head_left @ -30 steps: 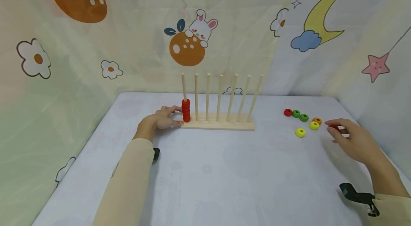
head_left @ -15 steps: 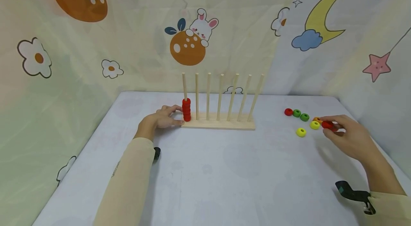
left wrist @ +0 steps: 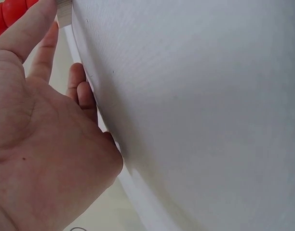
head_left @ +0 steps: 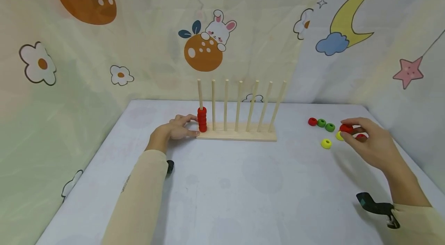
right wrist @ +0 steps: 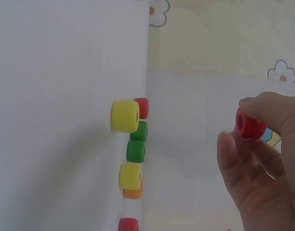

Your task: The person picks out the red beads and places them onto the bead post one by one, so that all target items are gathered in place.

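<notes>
A wooden peg rack [head_left: 240, 135] with several upright pegs stands at the table's back. Red beads [head_left: 202, 119] are stacked on its leftmost peg; the other pegs are bare. My left hand [head_left: 174, 129] holds the rack's left end, thumb at the front corner and index finger farther back. In the left wrist view, the thumb and fingers reach the wooden base beside the red beads. Over at the right, my right hand [head_left: 375, 144] pinches a red bead [right wrist: 251, 126] between thumb and fingers, raised off the table. Another red bead [head_left: 361, 136] shows behind those fingers.
Loose beads lie left of my right hand: a red bead [head_left: 312, 121], two green beads [head_left: 330, 127], two yellow beads [head_left: 326, 143] and an orange bead [right wrist: 133, 192]. A patterned cloth [head_left: 156, 44] hangs behind the white table [head_left: 229, 191].
My right hand has moved left and slightly up with the red bead, passing in front of the orange bead and partly covering a yellow one. My left hand stays at the rack.
</notes>
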`<state>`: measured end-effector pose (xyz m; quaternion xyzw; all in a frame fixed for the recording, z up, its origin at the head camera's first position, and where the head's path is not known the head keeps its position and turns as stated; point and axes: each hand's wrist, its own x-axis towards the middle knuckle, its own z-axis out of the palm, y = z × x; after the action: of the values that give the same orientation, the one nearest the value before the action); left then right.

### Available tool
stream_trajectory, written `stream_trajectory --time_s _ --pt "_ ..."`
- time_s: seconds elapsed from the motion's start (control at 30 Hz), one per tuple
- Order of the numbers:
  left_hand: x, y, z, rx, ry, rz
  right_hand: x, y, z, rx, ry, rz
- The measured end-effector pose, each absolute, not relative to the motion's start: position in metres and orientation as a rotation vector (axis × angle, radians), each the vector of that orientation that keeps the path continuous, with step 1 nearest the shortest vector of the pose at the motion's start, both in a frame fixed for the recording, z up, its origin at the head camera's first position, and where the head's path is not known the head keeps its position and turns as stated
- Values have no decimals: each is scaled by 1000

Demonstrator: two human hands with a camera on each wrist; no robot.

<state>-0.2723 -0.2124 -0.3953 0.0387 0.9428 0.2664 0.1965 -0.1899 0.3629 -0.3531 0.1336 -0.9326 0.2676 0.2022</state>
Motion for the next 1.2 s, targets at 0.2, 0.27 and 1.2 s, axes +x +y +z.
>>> stream_trajectory --time_s 0.2,0.27,1.2 --pt "-273 -212 -396 103 2644 739 -191 353 -349 438 -2561 785" --pt "-272 -212 -396 102 2643 737 -192 349 -348 446 -2550 797" --pt "-274 -213 -398 84 2634 746 -205 295 -328 576 -2389 932"
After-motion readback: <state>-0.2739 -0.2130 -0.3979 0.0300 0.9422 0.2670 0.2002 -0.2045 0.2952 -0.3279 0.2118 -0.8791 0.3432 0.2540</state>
